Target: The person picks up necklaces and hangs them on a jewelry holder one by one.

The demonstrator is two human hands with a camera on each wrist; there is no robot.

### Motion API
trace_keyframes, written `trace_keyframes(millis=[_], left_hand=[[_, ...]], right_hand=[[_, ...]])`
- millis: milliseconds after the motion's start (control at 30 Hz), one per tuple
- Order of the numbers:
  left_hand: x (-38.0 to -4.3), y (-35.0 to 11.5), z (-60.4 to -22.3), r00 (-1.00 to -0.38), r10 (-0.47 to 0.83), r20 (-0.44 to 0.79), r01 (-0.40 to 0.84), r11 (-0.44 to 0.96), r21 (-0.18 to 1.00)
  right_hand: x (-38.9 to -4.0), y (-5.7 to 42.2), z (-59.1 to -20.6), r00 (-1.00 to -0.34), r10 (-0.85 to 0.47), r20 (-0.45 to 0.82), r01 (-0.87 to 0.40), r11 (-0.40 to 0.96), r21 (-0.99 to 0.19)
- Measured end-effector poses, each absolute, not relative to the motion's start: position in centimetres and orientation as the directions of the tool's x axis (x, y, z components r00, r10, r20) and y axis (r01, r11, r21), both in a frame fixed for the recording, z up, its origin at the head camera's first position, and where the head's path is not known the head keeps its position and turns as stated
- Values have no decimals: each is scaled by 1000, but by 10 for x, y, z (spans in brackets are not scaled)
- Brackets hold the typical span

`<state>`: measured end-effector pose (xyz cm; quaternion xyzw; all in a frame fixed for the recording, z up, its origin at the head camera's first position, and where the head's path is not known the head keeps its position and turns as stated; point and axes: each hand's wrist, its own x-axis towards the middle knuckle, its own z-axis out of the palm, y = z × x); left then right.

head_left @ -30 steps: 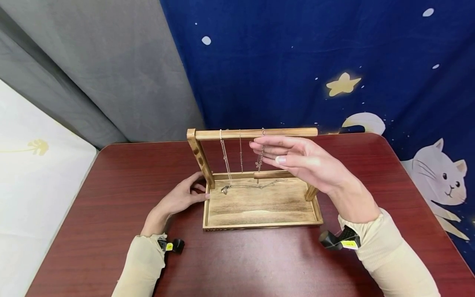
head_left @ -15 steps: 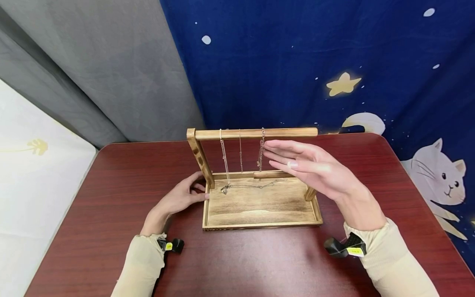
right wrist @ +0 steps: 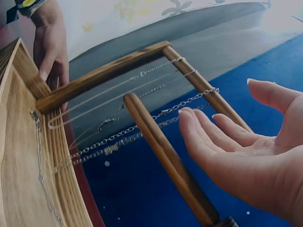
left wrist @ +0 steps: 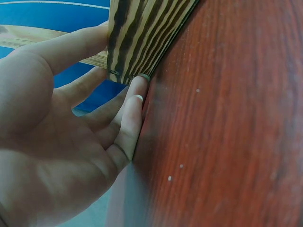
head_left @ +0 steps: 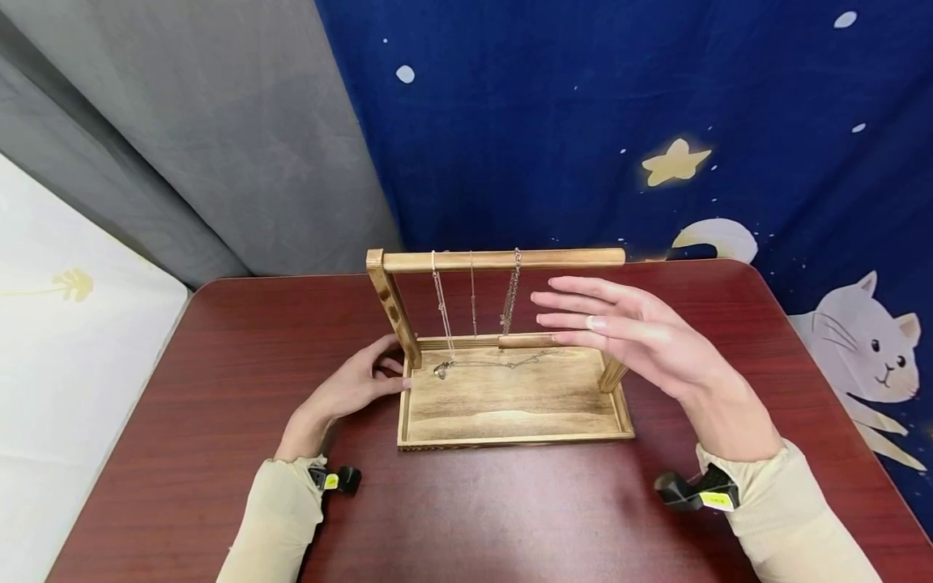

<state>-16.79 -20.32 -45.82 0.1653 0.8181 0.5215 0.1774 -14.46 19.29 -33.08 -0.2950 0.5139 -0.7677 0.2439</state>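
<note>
A wooden jewelry stand has a tray base and a round top bar. Over the bar hang a silver necklace at the left, a thin chain and a thicker chain necklace. Another chain with a small pendant lies in the tray. My left hand grips the stand's left back corner, thumb on the side wall; the left wrist view shows fingers low against the corner. My right hand, fingers extended and holding nothing, hovers right of the thicker chain, apart from it.
A short lower rod crosses the stand behind the tray, its free end showing in the right wrist view. The dark red table backs onto a grey curtain and a blue curtain.
My right hand has drawn back to the right from the thicker chain, its fingers spreading a little. That chain sways slightly. My left hand stays on the stand.
</note>
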Motion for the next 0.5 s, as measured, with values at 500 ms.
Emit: trace_keyframes(millis=[500], left_hand=[[-168, -204, -462, -886, 446, -129, 65, 394, 917]], right_hand=[[-137, 205, -343, -749, -650, 132, 29, -231, -973]])
